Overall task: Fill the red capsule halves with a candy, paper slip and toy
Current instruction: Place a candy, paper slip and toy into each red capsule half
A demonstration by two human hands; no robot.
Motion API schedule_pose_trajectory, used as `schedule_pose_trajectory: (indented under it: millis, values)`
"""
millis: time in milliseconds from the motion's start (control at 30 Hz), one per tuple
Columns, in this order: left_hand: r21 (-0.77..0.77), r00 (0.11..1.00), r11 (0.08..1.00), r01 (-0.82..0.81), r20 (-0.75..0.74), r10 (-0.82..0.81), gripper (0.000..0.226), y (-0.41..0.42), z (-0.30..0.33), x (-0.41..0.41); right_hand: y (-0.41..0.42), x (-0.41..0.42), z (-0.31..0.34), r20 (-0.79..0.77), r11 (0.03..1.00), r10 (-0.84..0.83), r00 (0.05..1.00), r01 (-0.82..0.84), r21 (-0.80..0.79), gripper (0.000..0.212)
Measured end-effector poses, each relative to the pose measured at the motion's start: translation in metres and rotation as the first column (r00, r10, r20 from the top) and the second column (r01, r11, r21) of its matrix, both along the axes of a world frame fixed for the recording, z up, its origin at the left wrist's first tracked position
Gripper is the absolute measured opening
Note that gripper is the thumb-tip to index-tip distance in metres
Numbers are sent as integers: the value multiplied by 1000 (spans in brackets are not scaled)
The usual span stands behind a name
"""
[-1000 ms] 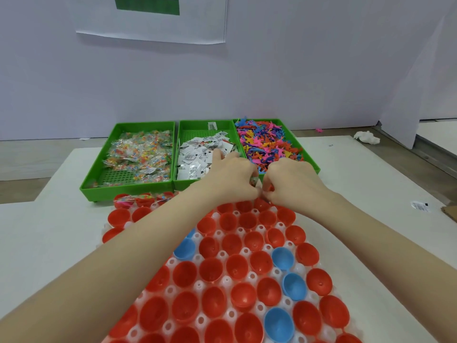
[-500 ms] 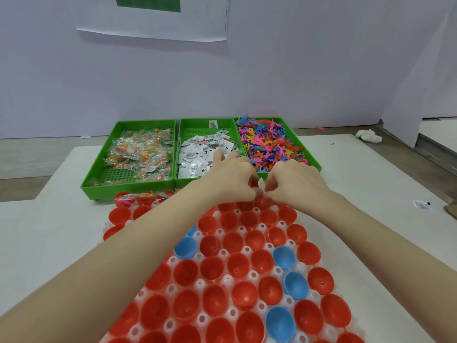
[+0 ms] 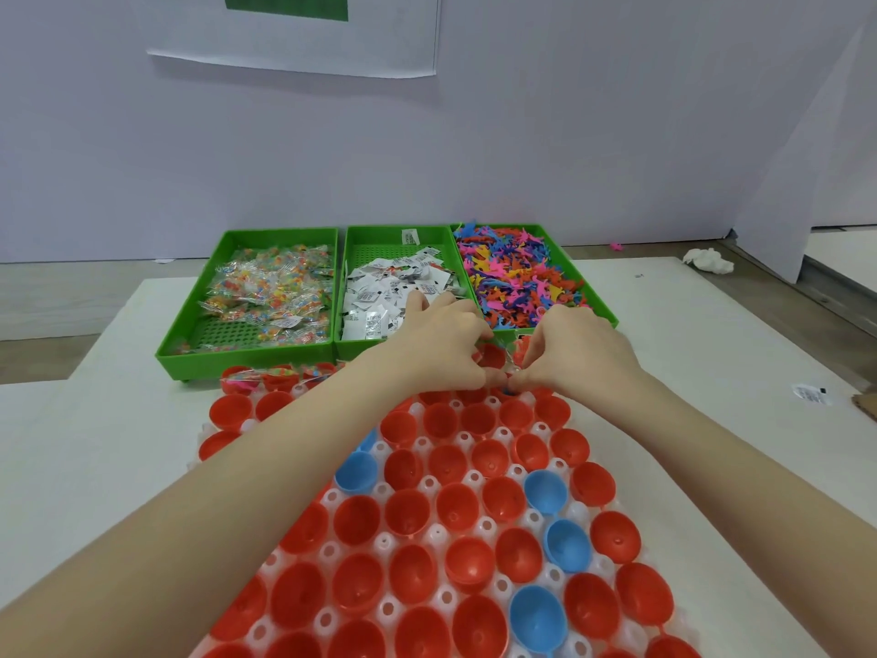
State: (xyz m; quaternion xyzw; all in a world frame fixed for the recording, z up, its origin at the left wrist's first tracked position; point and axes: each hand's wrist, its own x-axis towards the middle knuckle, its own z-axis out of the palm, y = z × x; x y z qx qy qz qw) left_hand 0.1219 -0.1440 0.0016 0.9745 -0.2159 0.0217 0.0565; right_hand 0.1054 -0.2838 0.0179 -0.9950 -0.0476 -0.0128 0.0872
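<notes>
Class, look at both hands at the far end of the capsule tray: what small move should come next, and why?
Probably lower what the fingers pinch into the red capsule half just below them. Both the left hand and right hand meet over that far row, pinching something small and clear that I cannot identify, while most nearer red halves look empty.
</notes>
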Motion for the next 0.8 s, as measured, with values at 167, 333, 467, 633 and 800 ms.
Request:
schedule_pose_trajectory:
  millis: [167, 333, 467, 633, 800]
  values:
    - [-60, 999, 998, -33, -15, 32, 52, 1, -1, -2, 0, -1, 1, -8, 1000, 3, 1000, -3, -1, 26]
    - [-62, 999, 997, -38, -12, 37, 50, 1, -1, -3, -4, 0, 7, -151, 969, 91, 984, -53, 240, 22]
    - [-68, 999, 997, -46, -23, 45, 50, 0, 0, -2, -12, 0, 15, -82, 852, 117, 990, -58, 520, 21]
    - [-104, 997, 992, -68, -37, 65, 48, 3, -1, -3, -11, 11, 18, 50, 884, 155, 987, -161, 439, 10]
    - [-118, 996, 990, -77, -54, 71, 48, 3, -1, -4, 3, 20, 18, -1, 984, 175, 985, -175, 37, 13]
